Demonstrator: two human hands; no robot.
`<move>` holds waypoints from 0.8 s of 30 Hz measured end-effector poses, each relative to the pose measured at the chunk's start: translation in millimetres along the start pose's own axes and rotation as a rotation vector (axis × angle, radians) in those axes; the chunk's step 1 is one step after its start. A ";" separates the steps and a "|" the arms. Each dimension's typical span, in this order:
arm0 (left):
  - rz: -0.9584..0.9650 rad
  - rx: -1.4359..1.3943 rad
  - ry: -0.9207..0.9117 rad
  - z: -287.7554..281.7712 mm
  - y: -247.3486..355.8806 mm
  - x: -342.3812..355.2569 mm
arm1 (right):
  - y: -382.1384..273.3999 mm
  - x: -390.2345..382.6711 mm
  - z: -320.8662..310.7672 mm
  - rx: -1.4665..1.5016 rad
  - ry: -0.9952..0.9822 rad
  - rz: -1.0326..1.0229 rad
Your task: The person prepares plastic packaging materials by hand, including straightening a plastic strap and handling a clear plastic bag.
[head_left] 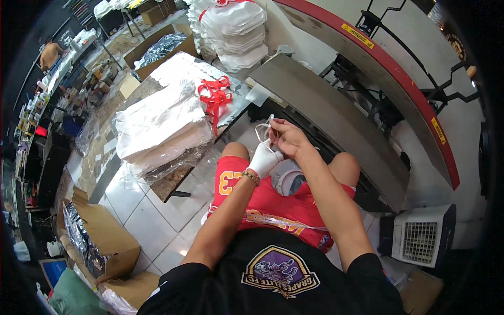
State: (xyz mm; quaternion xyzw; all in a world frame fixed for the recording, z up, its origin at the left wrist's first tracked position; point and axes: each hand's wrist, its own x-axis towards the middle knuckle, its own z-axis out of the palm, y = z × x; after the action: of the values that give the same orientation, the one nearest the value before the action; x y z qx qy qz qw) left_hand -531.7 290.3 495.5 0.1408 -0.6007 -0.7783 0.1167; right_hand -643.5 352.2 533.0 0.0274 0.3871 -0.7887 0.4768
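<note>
My left hand [265, 159] wears a white glove and has a beaded bracelet at the wrist. Bare and just to its right, my right hand [287, 137] has its fingers pinched together. A thin white strip [258, 129] forms a loop between the two hands, with its end at my right fingertips. My left fingers are closed at its lower part, partly hidden. Both hands are above my lap, over red shorts [262, 202]. A pale, round-rimmed thing [287, 177] shows between my legs, partly covered by my right forearm.
A stack of white cloth [160, 123] in clear plastic lies on the table at left, beside red straps [215, 97]. A heat press with a grey platen [325, 115] and red-edged upper plate [388, 68] stands at right. An air cooler [420, 236] and cardboard boxes [107, 231] stand on the floor.
</note>
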 end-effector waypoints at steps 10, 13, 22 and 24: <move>-0.406 -0.120 -0.204 -12.1 9.1 -0.1 | -4.3 -14.7 -4.9 0.124 0.007 0.012; -0.288 0.224 -0.227 -11.7 44.6 -14.4 | -26.5 -34.8 -2.7 -0.040 -0.010 0.191; -0.033 -0.052 -0.556 -49.1 200.9 -67.4 | -26.5 -20.1 -8.2 -0.934 -0.062 -0.566; 0.042 -0.096 -0.555 -51.6 216.4 -73.4 | -6.8 6.8 -27.6 -1.572 0.115 -0.974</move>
State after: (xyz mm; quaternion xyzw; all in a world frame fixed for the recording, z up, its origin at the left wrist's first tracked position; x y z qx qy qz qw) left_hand -442.0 215.2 698.4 -0.0958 -0.5748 -0.8121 -0.0295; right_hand -661.5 366.5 514.9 -0.4305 0.8027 -0.4102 -0.0457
